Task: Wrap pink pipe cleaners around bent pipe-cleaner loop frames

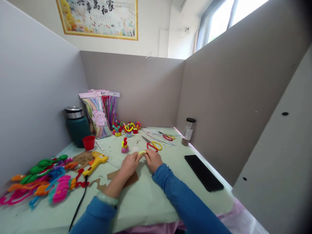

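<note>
Yellow fuzzy strip (142,152): short, held between both hands over the middle of the bench (152,203); its ends are hidden by the fingers
Left hand (130,163): pinching the strip's left part between thumb and fingers; a pale bangle (107,198) circles the wrist below
Right hand (153,160): pinching the strip's right part, fingertips near those of the left; a blue sleeve (180,191) reaches the wrist
Scissors (156,146): red-and-yellow handles, lying just beyond the right hand; a second pair (168,136) lies farther back
Small ornament (125,148): pink at its base, red on top, upright beyond the left hand
Brown cardboard (130,182): lying partly under the left forearm
Glue gun (96,162): yellow, to the left of the left hand; its black cord (79,204) runs to the near edge
Fuzzy coloured pieces (60,188): heaped at far left; green, orange, pink and blue among them
Back left corner: teal flask (77,128), red cup (89,143) and bagged fuzzy stems (97,112)
Right side: black slab (204,173) lying flat; black-lidded jar (188,132) standing beside the partition (219,97)
</note>
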`<move>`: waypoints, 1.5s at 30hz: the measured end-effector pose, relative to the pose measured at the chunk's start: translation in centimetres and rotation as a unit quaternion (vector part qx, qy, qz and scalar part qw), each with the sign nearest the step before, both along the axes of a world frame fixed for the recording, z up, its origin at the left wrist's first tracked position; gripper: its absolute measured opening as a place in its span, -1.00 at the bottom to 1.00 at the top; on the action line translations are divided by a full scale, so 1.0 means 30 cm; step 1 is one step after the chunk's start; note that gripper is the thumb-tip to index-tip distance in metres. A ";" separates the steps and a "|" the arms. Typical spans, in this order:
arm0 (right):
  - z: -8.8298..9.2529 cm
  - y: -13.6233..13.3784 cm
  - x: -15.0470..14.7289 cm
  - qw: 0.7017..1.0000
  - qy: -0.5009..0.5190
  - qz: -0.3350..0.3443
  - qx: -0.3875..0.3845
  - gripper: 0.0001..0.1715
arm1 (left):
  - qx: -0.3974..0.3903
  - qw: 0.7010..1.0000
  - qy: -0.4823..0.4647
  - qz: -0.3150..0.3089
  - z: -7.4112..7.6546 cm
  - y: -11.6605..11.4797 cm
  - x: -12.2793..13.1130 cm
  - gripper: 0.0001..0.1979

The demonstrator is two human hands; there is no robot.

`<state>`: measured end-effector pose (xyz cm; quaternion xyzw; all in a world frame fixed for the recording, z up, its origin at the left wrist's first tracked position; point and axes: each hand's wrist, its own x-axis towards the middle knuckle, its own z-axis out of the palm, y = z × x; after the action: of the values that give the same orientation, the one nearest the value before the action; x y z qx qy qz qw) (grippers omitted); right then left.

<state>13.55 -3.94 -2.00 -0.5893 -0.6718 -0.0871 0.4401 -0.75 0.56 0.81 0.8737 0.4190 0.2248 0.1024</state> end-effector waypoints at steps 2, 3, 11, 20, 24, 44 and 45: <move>0.002 0.002 0.001 0.999 0.040 0.009 0.026 -0.85 | -0.022 0.999 -0.027 -0.024 0.001 0.004 0.002 -0.63; 0.003 0.004 0.001 0.997 0.060 0.013 0.037 -0.87 | -0.031 0.998 -0.040 -0.033 0.002 0.004 0.002 -0.63; -0.002 0.035 0.019 0.964 0.253 0.074 0.000 -0.89 | -0.113 0.985 -0.106 -0.072 0.013 -0.002 0.000 -0.69; 0.007 -0.003 0.006 0.995 0.079 0.055 0.021 -0.90 | 0.018 0.999 -0.045 -0.024 0.010 -0.020 -0.011 -0.76; 0.006 -0.004 -0.012 0.999 0.027 0.031 0.029 -0.85 | 0.016 1.000 -0.015 -0.016 0.017 -0.038 -0.005 -0.73; -0.005 0.038 -0.010 0.991 0.130 -0.009 0.020 -0.77 | -0.044 0.992 -0.110 -0.031 0.004 -0.005 0.024 -0.80; -0.006 0.038 -0.007 0.989 0.144 0.020 0.028 -0.78 | -0.056 0.990 -0.123 -0.026 0.001 0.003 0.018 -0.80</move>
<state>13.34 -2.82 -2.19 -0.5696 -0.6104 -0.0108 0.5504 -0.20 0.65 0.83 0.8431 0.3919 0.3042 0.2077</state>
